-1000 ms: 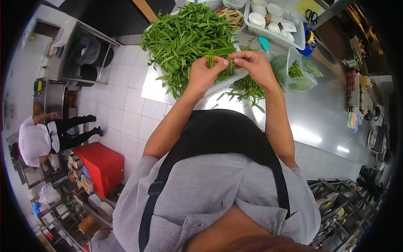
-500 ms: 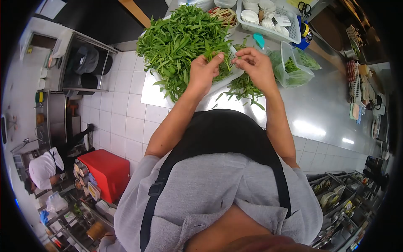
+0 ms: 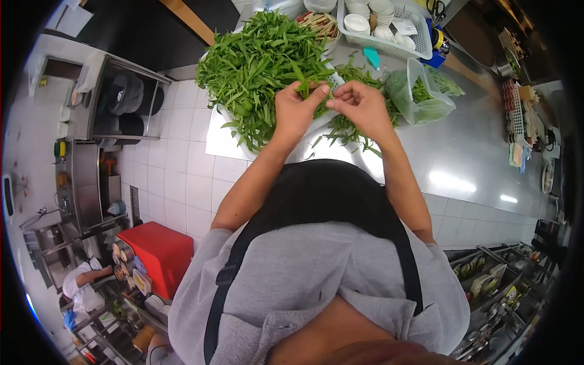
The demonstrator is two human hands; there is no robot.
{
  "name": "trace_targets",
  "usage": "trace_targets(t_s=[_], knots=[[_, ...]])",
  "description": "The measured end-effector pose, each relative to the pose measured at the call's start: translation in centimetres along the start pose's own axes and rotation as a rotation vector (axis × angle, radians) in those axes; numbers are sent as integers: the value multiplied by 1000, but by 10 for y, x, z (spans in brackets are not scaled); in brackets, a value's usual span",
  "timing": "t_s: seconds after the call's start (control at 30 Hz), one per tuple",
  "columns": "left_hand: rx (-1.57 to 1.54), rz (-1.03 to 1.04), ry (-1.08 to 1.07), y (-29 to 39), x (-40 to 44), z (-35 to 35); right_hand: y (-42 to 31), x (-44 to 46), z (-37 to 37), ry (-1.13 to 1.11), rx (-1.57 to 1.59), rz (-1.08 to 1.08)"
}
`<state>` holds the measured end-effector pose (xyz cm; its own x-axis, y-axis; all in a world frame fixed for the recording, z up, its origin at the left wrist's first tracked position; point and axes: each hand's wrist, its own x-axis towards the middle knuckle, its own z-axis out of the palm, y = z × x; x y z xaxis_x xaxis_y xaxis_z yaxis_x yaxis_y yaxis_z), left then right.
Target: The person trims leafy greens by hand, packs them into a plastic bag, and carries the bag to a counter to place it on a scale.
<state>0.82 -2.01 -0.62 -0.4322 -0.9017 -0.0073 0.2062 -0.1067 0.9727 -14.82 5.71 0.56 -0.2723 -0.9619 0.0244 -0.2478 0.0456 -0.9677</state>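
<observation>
My left hand [image 3: 297, 111] is closed on a leafy green sprig, thumb and fingers pinching its stem at the right edge of the big heap. My right hand [image 3: 365, 111] is pinched shut close beside it, apparently on the same stem; the fingers hide most of it. Long-leaved greens [image 3: 261, 67] are piled high in a white plastic basket [image 3: 319, 125], whose right rim shows. A smaller pile of loose greens [image 3: 348, 129] lies on the metal table [image 3: 450, 158] below and behind my right hand.
A clear plastic bag [image 3: 406, 100] of greens stands to the right. Behind are a teal object [image 3: 371, 58], a basket of small white dishes [image 3: 422, 48] and a container of cut reddish stalks [image 3: 317, 25]. Beyond a red box [image 3: 157, 255], a person's arm [image 3: 94, 275] reaches toward containers.
My hands have come closer together, the right one moving left and slightly down toward the left. The co-worker at the far left has shifted, now reaching out an arm.
</observation>
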Motion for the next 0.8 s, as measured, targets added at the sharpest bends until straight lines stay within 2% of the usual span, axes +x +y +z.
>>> trace_targets(t_s=[0.03, 0.17, 0.23, 0.47, 0.57, 0.77, 0.8], knots=[[16, 33, 4, 0, -1, 0, 6, 1, 3, 13, 36, 25], [-127, -92, 27, 3, -6, -9, 11, 5, 0, 42, 319, 36], [-322, -157, 49, -2, -5, -15, 8, 3, -5, 17, 332, 55], [-282, -220, -58, -6, -8, -1, 11, 2, -3, -49, 348, 58], [-279, -233, -63, -9, -5, -1, 11, -1, -3, -2, 255, 33], [-390, -207, 58, -7, -4, 3, 26, 2, -12, 337, 352, -1], [-388, -199, 51, -8, -3, 0, 29, 1, -18, 359, 61, -53]])
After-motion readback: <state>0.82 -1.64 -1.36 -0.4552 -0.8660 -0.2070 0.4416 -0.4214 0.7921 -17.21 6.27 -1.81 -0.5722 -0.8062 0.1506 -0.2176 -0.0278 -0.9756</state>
